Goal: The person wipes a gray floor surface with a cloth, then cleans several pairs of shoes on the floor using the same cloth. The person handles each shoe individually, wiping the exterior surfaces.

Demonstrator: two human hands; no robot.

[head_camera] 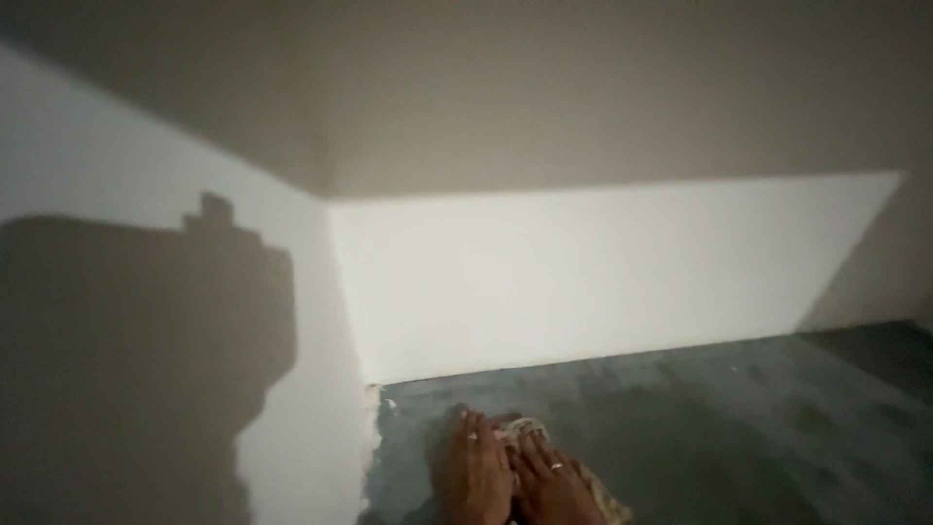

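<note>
Down low: 2 hands (left [473, 473], right [554, 483]) pressed flat, fingers spread, on crumpled cloth [603, 491].

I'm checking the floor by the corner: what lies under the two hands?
A pale, crumpled rag shows between and beside the left hand and right hand, on the dark floor. Most of it is covered by the hands.
</note>
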